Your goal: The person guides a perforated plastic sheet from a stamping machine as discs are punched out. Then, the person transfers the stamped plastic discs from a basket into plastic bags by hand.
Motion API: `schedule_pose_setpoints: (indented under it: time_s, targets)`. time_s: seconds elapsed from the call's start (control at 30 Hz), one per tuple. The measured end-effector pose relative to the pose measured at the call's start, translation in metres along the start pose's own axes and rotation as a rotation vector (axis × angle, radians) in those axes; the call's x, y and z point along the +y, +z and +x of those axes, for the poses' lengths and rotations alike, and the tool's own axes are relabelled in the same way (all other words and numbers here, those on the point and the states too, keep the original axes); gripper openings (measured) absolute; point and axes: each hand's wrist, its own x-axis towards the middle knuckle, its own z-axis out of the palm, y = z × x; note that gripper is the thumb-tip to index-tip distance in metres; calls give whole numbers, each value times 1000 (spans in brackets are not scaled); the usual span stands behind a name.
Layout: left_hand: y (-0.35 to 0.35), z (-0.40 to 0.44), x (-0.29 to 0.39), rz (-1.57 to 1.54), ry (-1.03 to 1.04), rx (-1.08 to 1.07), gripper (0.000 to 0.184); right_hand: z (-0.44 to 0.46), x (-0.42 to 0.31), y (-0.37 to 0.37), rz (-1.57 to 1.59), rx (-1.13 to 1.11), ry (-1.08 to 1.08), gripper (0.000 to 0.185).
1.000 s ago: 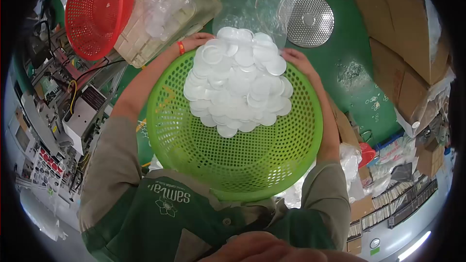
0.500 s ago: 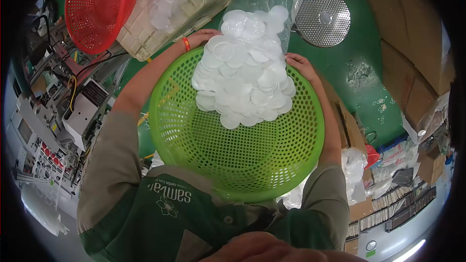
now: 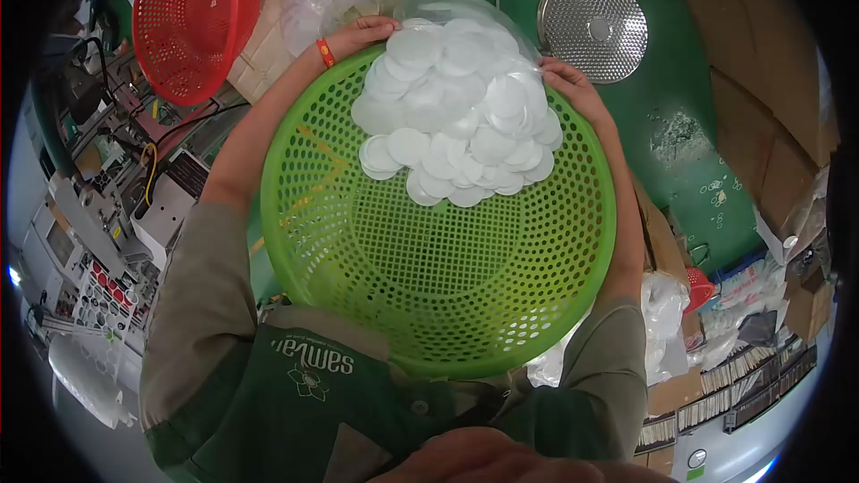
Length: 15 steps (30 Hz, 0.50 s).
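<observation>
A large green perforated plastic basket (image 3: 420,340) is held between my forearms, its near rim against my shirt. White thin round discs (image 3: 465,107) lie heaped at its far side and reach into a clear plastic bag (image 3: 447,0) at the far rim. My left hand (image 3: 365,34) is closed on the bag's left edge by the rim. On the other side my right hand (image 3: 573,89) pinches the bag's right edge. The bag's lower part is hidden behind the discs and basket.
A red perforated basket (image 3: 192,27) is at upper left, beside a beige crate (image 3: 268,63). A round metal perforated pan (image 3: 595,27) rests on the green floor at upper right. Machinery (image 3: 134,206) stands at left; cardboard (image 3: 761,116) lines the right.
The green basket's far rim and both hands have risen in the view. The disc heap has shifted toward the far rim, and less of the bag shows beyond it.
</observation>
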Motion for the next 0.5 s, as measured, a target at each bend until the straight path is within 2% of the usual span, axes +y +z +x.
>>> schedule_pose_setpoints:
  time_s: [0.1, 0.23, 0.33, 0.5]
  targets:
    - [-3, 3, -15, 18, -13, 0, 26, -1, 2, -3, -85, -33, -8, 11]
    - [1, 7, -45, 80, -40, -45, 28, -5, 47, -14, 5, -63, 64, 16]
    - [-3, 20, -78, 171, -117, -155, 25, -13, 81, -19, 126, -80, 257, 17]
    - [-13, 26, -112, 175, -284, -58, 29, -20, 121, -20, 271, -84, 322, 10]
